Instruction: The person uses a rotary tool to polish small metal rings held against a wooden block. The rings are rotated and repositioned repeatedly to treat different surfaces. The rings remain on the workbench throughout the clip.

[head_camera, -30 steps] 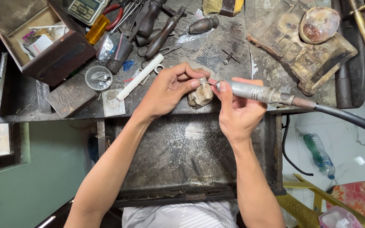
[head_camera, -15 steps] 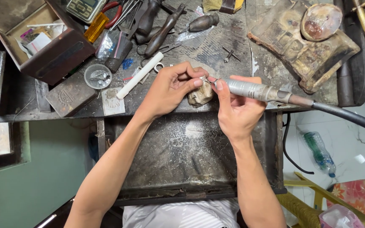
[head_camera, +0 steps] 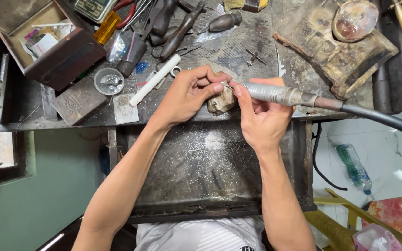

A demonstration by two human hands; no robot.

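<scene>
The person's left hand (head_camera: 189,95) pinches a tiny metal piece (head_camera: 224,83) between thumb and forefinger, braced over a worn wooden peg (head_camera: 220,101) that juts from the front edge of the workbench (head_camera: 238,42). The right hand (head_camera: 261,116) grips a rotary handpiece (head_camera: 275,94) like a pen, fingers wrapped around its grey barrel. The handpiece's long axis runs nearly level from right to left, its tip meeting the small piece right at the left fingertips, so the two hands are almost touching there. Its black hose (head_camera: 382,120) trails off the right edge. The piece is mostly covered by the fingers; its shape cannot be made out, and the tool bit is too small to tell.
</scene>
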